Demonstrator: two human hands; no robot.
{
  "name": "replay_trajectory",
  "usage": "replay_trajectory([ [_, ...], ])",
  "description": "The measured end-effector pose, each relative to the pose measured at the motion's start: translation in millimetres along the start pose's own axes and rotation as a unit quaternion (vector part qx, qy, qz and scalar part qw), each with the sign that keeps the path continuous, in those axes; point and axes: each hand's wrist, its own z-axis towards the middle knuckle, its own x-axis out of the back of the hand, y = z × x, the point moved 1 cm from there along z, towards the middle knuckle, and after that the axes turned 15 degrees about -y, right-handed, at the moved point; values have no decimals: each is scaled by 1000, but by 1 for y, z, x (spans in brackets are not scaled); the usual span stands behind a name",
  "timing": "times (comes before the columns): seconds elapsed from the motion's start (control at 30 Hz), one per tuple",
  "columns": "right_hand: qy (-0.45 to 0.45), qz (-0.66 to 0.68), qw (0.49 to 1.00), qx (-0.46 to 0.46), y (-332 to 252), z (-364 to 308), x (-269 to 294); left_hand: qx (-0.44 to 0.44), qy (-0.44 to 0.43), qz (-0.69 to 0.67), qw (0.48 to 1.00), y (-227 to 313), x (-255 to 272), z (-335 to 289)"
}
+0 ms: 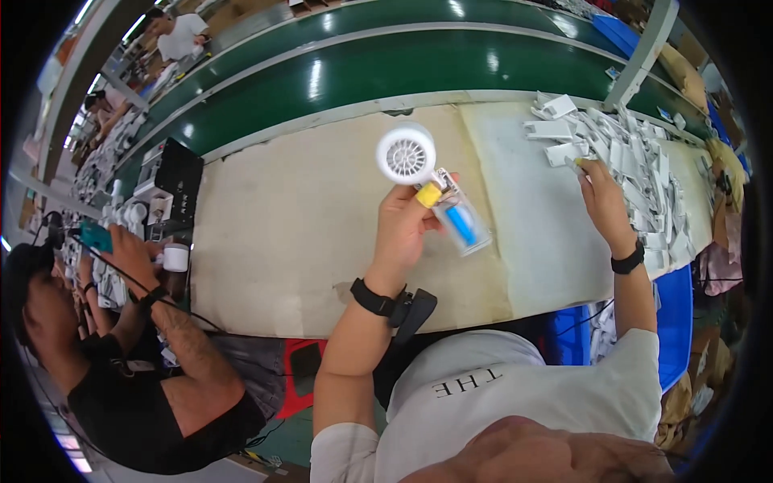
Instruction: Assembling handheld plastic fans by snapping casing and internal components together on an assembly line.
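My left hand (400, 229) grips a small white handheld fan (407, 154) over the table. Its round grille points up at me, and the handle is uncovered, showing a blue battery cell (461, 224) in a clear-looking shell. Yellow wrapping (428, 194) covers the tip of my left thumb. At the right, my right hand (602, 197) is at the edge of a heap of white plastic handle covers (636, 165). Its fingers pinch a small pale plastic piece (572, 166), partly blurred.
The worktable (274, 233) has a pale covering. Beyond it runs a green conveyor belt (362, 71). A blue bin (675, 326) with white parts stands below the right edge. A black box (175, 181) sits at the left, where a co-worker (161, 378) holds a teal tool.
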Motion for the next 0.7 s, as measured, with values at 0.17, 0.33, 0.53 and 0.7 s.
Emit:
replay_trajectory([
  [0.17, 78, 204, 976, 23, -49, 31, -12, -57, 31, -5, 998, -3, 3, -1],
  [0.33, -62, 161, 956, 237, -129, 54, -13, -79, 81, 9, 994, 1, 4, 1],
  [0.53, -63, 110, 970, 207, -176, 66, -14, -118, 105, -22, 987, -8, 11, 1],
  [0.7, -44, 50, 969, 240, -169, 69, -23, -143, 123, -15, 982, -6, 10, 0],
])
